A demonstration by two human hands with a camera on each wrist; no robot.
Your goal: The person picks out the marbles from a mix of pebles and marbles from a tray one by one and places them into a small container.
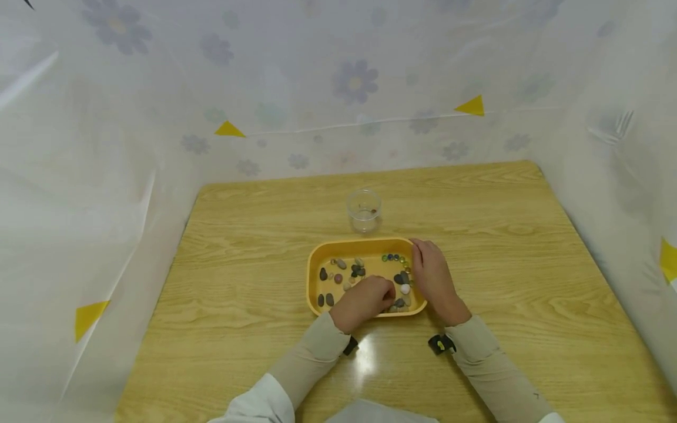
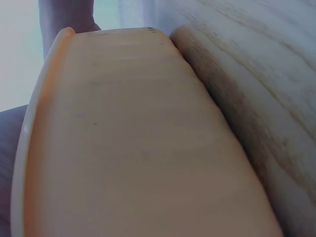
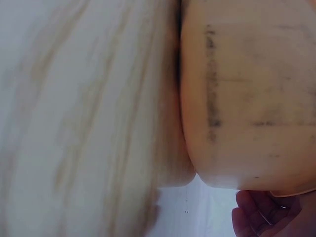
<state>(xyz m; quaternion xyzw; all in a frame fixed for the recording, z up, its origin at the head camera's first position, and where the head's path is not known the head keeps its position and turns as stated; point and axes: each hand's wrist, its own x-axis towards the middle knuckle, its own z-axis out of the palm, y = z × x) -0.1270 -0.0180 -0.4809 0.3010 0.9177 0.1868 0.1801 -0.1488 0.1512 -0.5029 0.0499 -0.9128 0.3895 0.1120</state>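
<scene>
In the head view a shallow yellow tray (image 1: 315,258) holds scattered pebbles and glass marbles. My left hand (image 1: 365,301) reaches over its near edge, fingers curled down among the stones; I cannot tell whether they hold one. Dark pebbles (image 1: 329,299) lie left of it, a white stone (image 1: 405,289) and grey ones to its right. My right hand (image 1: 435,275) grips the tray's right end at the rim. In the right wrist view its curled fingers (image 3: 254,212) show beside the tray wall (image 3: 256,98). The left wrist view is mostly filled by the tray's outer wall (image 2: 133,128).
Behind the tray stands a clear plastic cup (image 1: 364,211) with a small dark bit in it. Both stand on a wood-grain table (image 1: 254,252). Flower-patterned sheeting (image 1: 296,76) with yellow tape triangles (image 1: 230,130) hangs around the back and sides.
</scene>
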